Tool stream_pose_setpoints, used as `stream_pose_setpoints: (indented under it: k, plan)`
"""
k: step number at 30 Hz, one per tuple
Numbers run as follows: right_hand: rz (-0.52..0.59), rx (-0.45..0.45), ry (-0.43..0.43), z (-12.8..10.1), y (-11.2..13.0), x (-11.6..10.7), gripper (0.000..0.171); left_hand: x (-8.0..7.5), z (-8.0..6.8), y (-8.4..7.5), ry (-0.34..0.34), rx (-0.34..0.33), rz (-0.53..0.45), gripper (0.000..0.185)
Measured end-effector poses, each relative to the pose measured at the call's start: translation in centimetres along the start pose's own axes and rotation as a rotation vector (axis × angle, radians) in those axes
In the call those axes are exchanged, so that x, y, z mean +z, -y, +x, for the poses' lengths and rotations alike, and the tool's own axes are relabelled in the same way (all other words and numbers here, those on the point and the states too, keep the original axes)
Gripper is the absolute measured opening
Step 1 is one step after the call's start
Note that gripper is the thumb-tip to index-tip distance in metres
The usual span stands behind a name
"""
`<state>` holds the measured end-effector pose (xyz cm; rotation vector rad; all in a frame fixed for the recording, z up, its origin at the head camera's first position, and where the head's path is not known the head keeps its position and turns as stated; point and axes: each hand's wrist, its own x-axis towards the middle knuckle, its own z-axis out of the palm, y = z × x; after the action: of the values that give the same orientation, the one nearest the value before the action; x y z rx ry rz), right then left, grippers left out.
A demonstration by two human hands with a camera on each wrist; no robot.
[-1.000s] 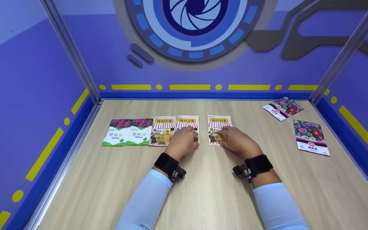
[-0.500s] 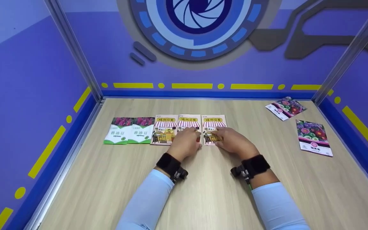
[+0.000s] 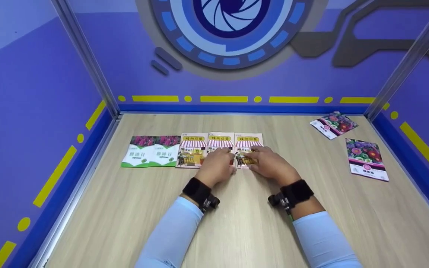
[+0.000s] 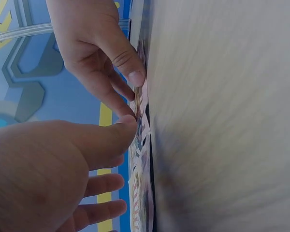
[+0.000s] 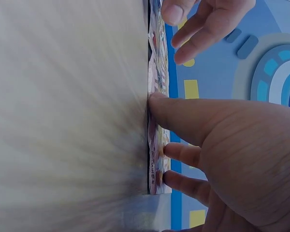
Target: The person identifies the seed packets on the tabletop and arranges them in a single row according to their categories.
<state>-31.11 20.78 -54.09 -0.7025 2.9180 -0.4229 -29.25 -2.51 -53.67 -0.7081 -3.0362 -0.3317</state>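
Observation:
Three pink seed packets with striped awnings lie in a row on the table in the head view: a left one [image 3: 191,149], a middle one [image 3: 220,139] and a right one [image 3: 248,140]. My left hand [image 3: 216,167] rests on the middle packet and covers its lower part. On the right packet, my right hand [image 3: 272,162] presses with its fingertips, its thumb at the near edge in the right wrist view [image 5: 157,108]. Fingers of both hands look fairly straight. Left of the row lie two green-and-white seed packets, one [image 3: 136,152] partly overlapped by the other [image 3: 165,152].
Two dark flower-picture packets lie at the right, one [image 3: 334,124] turned askew near the back corner, the other [image 3: 366,160] closer. Purple panels [image 3: 214,87] wall the wooden table [image 3: 237,223] at the back and both sides.
My right hand has slid the right pink packet leftward, closing the gap to the middle one. The left hand stays on the middle packet. Little moved in the last half second.

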Motion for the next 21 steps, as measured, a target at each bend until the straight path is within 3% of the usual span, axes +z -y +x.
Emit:
stream_pose_setpoints:
  k: [5,13,21]
  plan:
    - [0.014,-0.014,-0.004,-0.02,-0.02,-0.09,0.05,-0.01,0.01,-0.02,-0.002,0.013,-0.003,0.027]
    - [-0.004,-0.038,0.012,0.14,-0.31,0.05,0.051,0.0,0.0,0.23,-0.006,0.021,0.05,0.031]
    - [-0.008,-0.035,0.008,0.19,-0.43,0.2,0.048,-0.04,-0.16,0.51,-0.033,0.044,0.055,0.017]
